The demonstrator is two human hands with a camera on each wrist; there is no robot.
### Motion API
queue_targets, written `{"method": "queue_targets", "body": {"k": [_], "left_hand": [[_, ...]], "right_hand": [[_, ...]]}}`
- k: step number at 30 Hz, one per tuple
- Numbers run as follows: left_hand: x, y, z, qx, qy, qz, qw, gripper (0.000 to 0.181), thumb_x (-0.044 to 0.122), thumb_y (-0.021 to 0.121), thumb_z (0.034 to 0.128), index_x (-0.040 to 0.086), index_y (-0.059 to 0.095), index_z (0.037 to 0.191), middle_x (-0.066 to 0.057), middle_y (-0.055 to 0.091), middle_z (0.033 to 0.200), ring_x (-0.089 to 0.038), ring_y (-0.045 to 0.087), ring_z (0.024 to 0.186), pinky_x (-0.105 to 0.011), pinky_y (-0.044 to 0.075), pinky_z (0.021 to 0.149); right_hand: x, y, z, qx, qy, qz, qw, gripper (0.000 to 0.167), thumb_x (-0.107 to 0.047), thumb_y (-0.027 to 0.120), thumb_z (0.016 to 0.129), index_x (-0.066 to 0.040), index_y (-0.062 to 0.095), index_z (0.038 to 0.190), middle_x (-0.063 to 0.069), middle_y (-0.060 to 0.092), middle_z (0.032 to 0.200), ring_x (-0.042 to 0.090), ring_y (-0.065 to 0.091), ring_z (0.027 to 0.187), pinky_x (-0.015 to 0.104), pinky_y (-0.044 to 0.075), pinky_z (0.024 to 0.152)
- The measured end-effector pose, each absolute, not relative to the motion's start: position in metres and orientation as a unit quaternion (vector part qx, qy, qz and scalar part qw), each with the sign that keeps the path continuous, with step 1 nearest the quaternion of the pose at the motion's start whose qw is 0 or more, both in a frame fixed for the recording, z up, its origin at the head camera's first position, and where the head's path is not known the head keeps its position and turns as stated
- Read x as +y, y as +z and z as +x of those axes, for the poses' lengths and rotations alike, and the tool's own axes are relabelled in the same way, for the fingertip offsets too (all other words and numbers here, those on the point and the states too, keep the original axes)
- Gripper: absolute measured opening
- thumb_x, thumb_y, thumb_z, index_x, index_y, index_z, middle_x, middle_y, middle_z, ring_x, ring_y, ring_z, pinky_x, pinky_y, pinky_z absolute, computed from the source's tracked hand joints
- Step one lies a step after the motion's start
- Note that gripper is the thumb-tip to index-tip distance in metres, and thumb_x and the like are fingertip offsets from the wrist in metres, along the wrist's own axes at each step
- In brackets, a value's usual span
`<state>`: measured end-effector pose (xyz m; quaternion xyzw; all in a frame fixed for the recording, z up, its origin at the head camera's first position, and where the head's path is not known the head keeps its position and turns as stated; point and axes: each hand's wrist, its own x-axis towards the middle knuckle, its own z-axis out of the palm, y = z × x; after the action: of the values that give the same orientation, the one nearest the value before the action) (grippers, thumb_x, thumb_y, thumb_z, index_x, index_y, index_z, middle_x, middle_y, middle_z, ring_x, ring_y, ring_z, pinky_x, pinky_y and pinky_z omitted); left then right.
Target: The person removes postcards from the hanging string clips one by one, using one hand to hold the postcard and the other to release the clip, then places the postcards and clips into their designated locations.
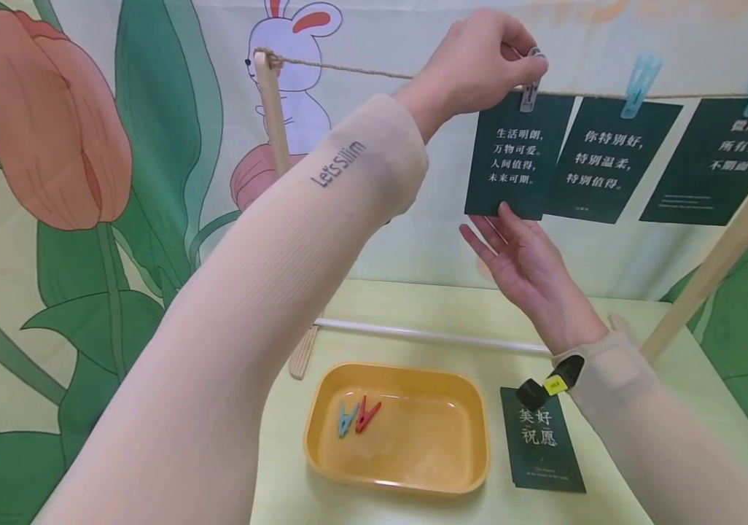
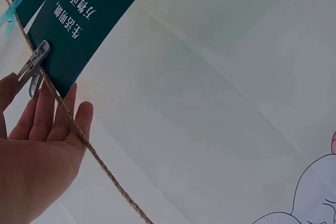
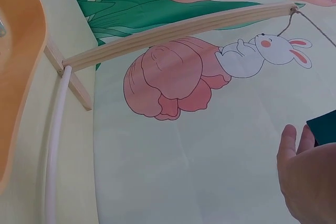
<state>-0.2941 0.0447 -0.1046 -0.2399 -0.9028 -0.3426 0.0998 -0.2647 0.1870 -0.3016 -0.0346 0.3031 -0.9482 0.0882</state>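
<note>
My left hand (image 1: 469, 65) is up at the twine line (image 1: 354, 70) and pinches a grey clothespin (image 1: 528, 98) between thumb and fingers. The clothespin's nose sits over the line and the top edge of a dark green card (image 1: 512, 157) with white writing, which hangs down from it. In the left wrist view the clothespin (image 2: 38, 59) lies across the twine and the card's edge. Lower down, my right hand (image 1: 538, 273) pinches the card's bottom edge, thumb in front and fingers behind. Part of that hand is cut off in the right wrist view.
Two more green cards (image 1: 617, 164) hang to the right from blue clothespins (image 1: 639, 84). Wooden posts (image 1: 272, 117) hold up the line. On the table stand a yellow tray (image 1: 396, 485) with one blue and one red clothespin (image 1: 367, 415), and a green card stack (image 1: 544, 459).
</note>
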Motion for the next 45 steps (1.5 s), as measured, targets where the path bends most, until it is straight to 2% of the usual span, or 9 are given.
{"method": "queue_targets", "body": {"k": [7, 14, 18, 26, 33, 40, 45], "left_hand": [[0.041, -0.103, -0.292, -0.893, -0.375, -0.235, 0.084, 0.037, 0.034, 0.066, 0.1068, 0.019, 0.067, 0.141, -0.001, 0.067, 0.134, -0.014, 0.062, 0.117, -0.015, 0.048, 0.102], [0.043, -0.103, -0.289, -0.878, -0.404, -0.242, 0.082, 0.030, 0.029, 0.068, 0.1060, 0.017, 0.068, 0.133, -0.002, 0.069, 0.126, -0.015, 0.066, 0.111, -0.016, 0.052, 0.098], [0.043, -0.104, -0.287, -0.873, -0.408, -0.247, 0.099, 0.028, 0.028, 0.068, 0.1059, 0.016, 0.069, 0.131, -0.002, 0.068, 0.122, -0.014, 0.065, 0.110, -0.015, 0.052, 0.096], [0.044, -0.105, -0.285, -0.870, -0.403, -0.246, 0.145, 0.026, 0.027, 0.067, 0.1069, 0.016, 0.071, 0.130, 0.002, 0.067, 0.118, -0.009, 0.059, 0.107, -0.012, 0.048, 0.092], [0.045, -0.104, -0.282, -0.866, -0.413, -0.223, 0.172, 0.025, 0.028, 0.068, 0.1067, 0.018, 0.076, 0.129, 0.003, 0.073, 0.121, -0.008, 0.060, 0.108, -0.011, 0.049, 0.090], [0.043, -0.100, -0.279, -0.852, -0.432, -0.225, 0.193, 0.026, 0.026, 0.069, 0.1063, 0.017, 0.076, 0.130, 0.003, 0.074, 0.124, -0.007, 0.061, 0.112, -0.010, 0.048, 0.091], [0.037, -0.099, -0.276, -0.840, -0.450, -0.231, 0.198, 0.026, 0.025, 0.070, 0.1058, 0.015, 0.074, 0.130, 0.002, 0.074, 0.126, -0.008, 0.063, 0.114, -0.008, 0.046, 0.095]], "right_hand": [[0.186, -0.302, -0.264, 0.302, -0.948, -0.040, 0.089, 0.043, -0.009, 0.072, 0.101, -0.023, 0.065, 0.142, 0.007, 0.072, 0.133, 0.025, 0.067, 0.125, 0.048, 0.043, 0.118], [0.188, -0.303, -0.264, 0.289, -0.951, -0.050, 0.094, 0.044, -0.006, 0.069, 0.102, -0.021, 0.065, 0.144, 0.008, 0.074, 0.127, 0.026, 0.070, 0.119, 0.048, 0.046, 0.116], [0.189, -0.303, -0.263, 0.285, -0.952, -0.061, 0.097, 0.043, -0.004, 0.069, 0.103, -0.019, 0.066, 0.143, 0.009, 0.076, 0.123, 0.026, 0.072, 0.115, 0.048, 0.047, 0.115], [0.189, -0.302, -0.259, 0.289, -0.949, -0.081, 0.098, 0.039, -0.003, 0.068, 0.103, -0.017, 0.069, 0.139, 0.009, 0.076, 0.121, 0.026, 0.074, 0.109, 0.048, 0.057, 0.104], [0.189, -0.302, -0.257, 0.301, -0.945, -0.089, 0.095, 0.035, -0.003, 0.068, 0.102, -0.016, 0.071, 0.135, 0.009, 0.077, 0.120, 0.026, 0.075, 0.109, 0.048, 0.056, 0.105], [0.193, -0.304, -0.254, 0.323, -0.939, -0.081, 0.088, 0.042, -0.005, 0.070, 0.102, -0.018, 0.067, 0.142, 0.007, 0.076, 0.125, 0.026, 0.073, 0.116, 0.046, 0.057, 0.103], [0.195, -0.308, -0.250, 0.327, -0.937, -0.088, 0.089, 0.043, -0.005, 0.068, 0.103, -0.018, 0.066, 0.144, 0.008, 0.077, 0.125, 0.026, 0.075, 0.114, 0.045, 0.058, 0.101]]}}
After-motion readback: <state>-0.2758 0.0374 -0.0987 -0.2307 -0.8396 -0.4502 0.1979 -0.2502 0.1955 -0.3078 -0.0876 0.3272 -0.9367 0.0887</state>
